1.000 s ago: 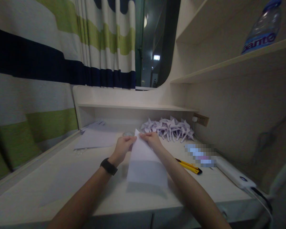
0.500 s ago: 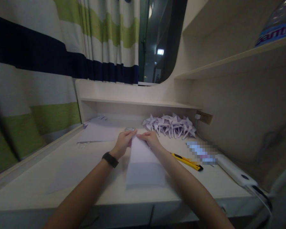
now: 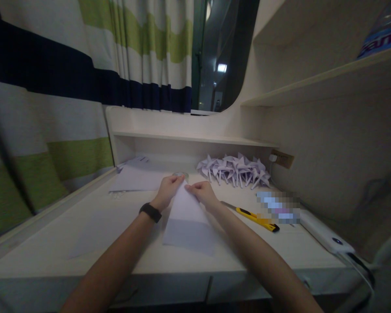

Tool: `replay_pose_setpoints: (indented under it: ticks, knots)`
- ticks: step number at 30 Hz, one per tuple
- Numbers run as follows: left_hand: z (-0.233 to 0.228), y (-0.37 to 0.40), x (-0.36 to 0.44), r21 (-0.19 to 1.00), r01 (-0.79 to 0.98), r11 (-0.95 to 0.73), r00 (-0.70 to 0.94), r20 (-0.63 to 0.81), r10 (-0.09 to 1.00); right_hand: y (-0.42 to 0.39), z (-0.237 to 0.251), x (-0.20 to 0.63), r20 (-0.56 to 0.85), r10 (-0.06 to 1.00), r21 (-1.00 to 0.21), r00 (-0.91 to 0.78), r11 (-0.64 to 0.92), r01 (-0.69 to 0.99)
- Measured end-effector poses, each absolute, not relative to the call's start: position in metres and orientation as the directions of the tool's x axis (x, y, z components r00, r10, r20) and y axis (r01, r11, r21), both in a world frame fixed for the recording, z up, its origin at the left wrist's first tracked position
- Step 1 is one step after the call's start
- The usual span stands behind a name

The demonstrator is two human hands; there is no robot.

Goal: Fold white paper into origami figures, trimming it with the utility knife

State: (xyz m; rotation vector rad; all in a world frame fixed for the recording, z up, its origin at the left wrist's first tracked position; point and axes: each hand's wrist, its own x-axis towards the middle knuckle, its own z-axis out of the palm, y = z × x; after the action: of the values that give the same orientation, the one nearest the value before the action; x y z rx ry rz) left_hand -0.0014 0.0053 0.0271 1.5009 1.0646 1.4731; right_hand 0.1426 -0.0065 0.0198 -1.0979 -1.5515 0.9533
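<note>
A white sheet of paper lies on the pale desk in front of me, folded to a point at its far end. My left hand, with a black band on the wrist, pinches the left side of that point. My right hand presses the right side of it. The fingertips of both hands meet at the paper's tip.
A pile of folded paper pinwheels lies at the back right. A yellow utility knife and a white power strip lie to the right. Loose sheets and a small round tape roll sit behind my hands. Striped curtain hangs at left.
Both hands drew closer together on the paper's far tip, and the sheet has turned slightly, its near edge swinging left. The view also shifted a little.
</note>
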Motion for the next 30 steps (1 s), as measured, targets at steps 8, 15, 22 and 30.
replay_pose_setpoints:
  ticks: [8, 15, 22, 30]
  knots:
    - [0.031, 0.009, -0.011, 0.881, 0.168, -0.442, 0.095, 0.432, 0.897, -0.004, 0.016, 0.141, 0.302, 0.945, -0.923, -0.124, 0.322, 0.21]
    - [0.027, 0.016, -0.019, 0.88, 0.16, -0.447, 0.085, 0.438, 0.895, -0.006, 0.014, 0.141, 0.283, 0.94, -0.922, -0.192, 0.322, 0.214]
    - [0.021, 0.023, -0.018, 0.839, 0.215, -0.5, 0.074, 0.496, 0.865, -0.001, 0.01, 0.142, 0.28, 0.94, -0.904, -0.194, 0.326, 0.277]
    - [0.014, 0.035, -0.031, 0.835, 0.287, -0.469, 0.118, 0.455, 0.882, 0.002, 0.002, 0.143, 0.143, 0.946, -0.954, -0.29, 0.21, 0.214]
